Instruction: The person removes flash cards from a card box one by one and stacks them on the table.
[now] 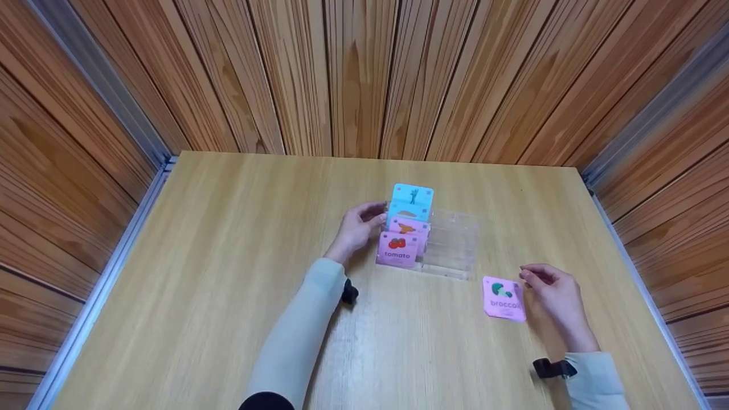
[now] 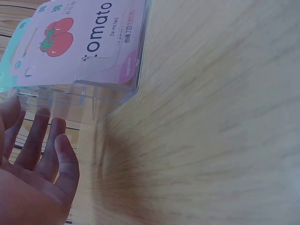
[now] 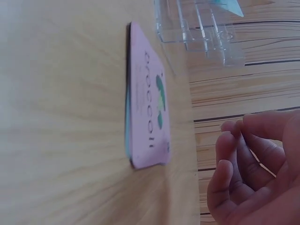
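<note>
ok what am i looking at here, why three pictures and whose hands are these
One person is filmed by three cameras at one moment. The wide picture comes from a head camera looking down at a wooden table. The other two come from cameras strapped to the wrists.

The left hand rests against the side of a clear plastic card stand, fingers fairly straight. The stand holds four picture cards in rows; the front one is the tomato card.

The right hand holds nothing; its fingers are loosely curled beside a small stack of cards lying flat, topped by the broccoli card.
</note>
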### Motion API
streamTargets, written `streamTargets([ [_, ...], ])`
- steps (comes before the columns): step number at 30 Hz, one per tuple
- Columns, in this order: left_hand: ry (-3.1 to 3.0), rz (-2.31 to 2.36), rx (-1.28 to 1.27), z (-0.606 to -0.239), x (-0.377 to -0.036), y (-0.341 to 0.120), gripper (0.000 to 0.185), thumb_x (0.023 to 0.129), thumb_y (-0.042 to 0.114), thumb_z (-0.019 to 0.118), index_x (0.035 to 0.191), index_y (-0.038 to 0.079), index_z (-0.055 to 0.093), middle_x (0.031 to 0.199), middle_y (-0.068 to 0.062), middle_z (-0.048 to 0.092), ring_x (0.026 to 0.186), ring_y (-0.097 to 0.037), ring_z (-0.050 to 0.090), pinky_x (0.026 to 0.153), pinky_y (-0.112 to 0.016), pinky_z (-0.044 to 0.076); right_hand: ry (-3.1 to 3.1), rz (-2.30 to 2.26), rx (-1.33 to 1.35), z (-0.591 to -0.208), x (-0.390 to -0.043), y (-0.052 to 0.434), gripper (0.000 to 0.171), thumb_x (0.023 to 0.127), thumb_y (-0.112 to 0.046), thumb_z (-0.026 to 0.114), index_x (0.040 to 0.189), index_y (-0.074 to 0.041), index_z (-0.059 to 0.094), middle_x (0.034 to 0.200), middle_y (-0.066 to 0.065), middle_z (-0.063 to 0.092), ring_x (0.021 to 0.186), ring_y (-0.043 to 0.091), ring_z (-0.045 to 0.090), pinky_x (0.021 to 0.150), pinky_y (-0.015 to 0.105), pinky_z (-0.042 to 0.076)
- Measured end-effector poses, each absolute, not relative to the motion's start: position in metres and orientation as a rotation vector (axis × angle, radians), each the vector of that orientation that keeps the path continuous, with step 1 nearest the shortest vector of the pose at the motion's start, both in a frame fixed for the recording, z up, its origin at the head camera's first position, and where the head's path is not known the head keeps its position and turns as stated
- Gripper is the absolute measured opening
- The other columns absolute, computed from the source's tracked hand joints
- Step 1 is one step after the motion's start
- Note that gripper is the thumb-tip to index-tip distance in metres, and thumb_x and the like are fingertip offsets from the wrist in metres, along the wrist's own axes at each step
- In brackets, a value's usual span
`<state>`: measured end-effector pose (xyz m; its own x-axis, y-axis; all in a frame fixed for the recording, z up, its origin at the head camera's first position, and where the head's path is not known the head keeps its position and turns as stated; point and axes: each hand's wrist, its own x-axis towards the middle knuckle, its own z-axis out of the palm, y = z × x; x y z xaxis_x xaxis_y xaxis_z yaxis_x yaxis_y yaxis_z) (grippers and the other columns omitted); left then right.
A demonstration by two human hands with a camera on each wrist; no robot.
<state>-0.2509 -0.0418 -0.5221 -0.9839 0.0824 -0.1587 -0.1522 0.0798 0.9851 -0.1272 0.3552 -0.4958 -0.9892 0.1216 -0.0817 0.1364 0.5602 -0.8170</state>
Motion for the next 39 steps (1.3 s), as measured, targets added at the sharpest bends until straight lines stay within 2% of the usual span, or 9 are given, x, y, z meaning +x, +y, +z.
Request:
streamTargets([
  [7, 2.204, 2.024, -0.037, -0.522, -0.252, -0.042, 0.034, 0.096, 0.016, 0.067, 0.129, 0.022, 0.066, 0.122, 0.005, 0.064, 0.117, -0.015, 0.057, 0.102, -0.034, 0.045, 2.778, -1.528, 0.175, -0.489, -0.132, 0.341, 0.031, 0.102, -0.018, 0.059, 0.122, 0.005, 0.064, 0.109, 0.015, 0.069, 0.091, 0.011, 0.064, 0.077, 0.024, 0.053],
  [12, 2.209, 2.001, -0.050, -0.522, -0.252, -0.041, 0.032, 0.096, 0.019, 0.068, 0.128, 0.024, 0.066, 0.120, 0.009, 0.064, 0.117, -0.013, 0.056, 0.102, -0.034, 0.044, 2.767, -1.565, 0.116, -0.484, -0.135, 0.335, 0.033, 0.102, -0.021, 0.059, 0.122, 0.004, 0.064, 0.109, 0.011, 0.070, 0.091, 0.008, 0.064, 0.079, 0.025, 0.053],
  [20, 2.199, 1.994, -0.062, -0.523, -0.251, -0.041, 0.033, 0.096, 0.023, 0.068, 0.128, 0.029, 0.066, 0.121, 0.011, 0.063, 0.118, -0.012, 0.056, 0.103, -0.035, 0.043, 2.721, -1.604, 0.062, -0.472, -0.141, 0.323, 0.039, 0.100, -0.027, 0.062, 0.126, 0.003, 0.062, 0.116, 0.012, 0.067, 0.096, 0.011, 0.064, 0.082, 0.020, 0.053],
  [24, 2.198, 2.002, -0.060, -0.522, -0.251, -0.042, 0.035, 0.096, 0.022, 0.068, 0.130, 0.027, 0.064, 0.123, 0.010, 0.063, 0.119, -0.012, 0.056, 0.104, -0.036, 0.043, 2.694, -1.620, 0.039, -0.463, -0.146, 0.316, 0.043, 0.099, -0.031, 0.064, 0.127, 0.002, 0.061, 0.118, 0.010, 0.066, 0.099, 0.012, 0.063, 0.084, 0.020, 0.052],
  [32, 2.188, 2.018, -0.043, -0.521, -0.251, -0.042, 0.034, 0.096, 0.021, 0.068, 0.129, 0.028, 0.065, 0.123, 0.010, 0.063, 0.118, -0.012, 0.056, 0.103, -0.034, 0.044, 2.703, -1.648, -0.063, -0.453, -0.159, 0.299, 0.039, 0.098, -0.027, 0.065, 0.124, 0.002, 0.063, 0.116, 0.013, 0.067, 0.098, 0.012, 0.063, 0.082, 0.023, 0.053],
  [39, 2.187, 2.012, -0.056, -0.521, -0.252, -0.042, 0.033, 0.096, 0.020, 0.068, 0.129, 0.025, 0.066, 0.122, 0.008, 0.064, 0.118, -0.013, 0.056, 0.104, -0.034, 0.043, 2.726, -1.667, -0.100, -0.451, -0.173, 0.283, 0.035, 0.097, -0.026, 0.067, 0.120, 0.000, 0.067, 0.114, 0.012, 0.068, 0.097, 0.011, 0.063, 0.079, 0.019, 0.052],
])
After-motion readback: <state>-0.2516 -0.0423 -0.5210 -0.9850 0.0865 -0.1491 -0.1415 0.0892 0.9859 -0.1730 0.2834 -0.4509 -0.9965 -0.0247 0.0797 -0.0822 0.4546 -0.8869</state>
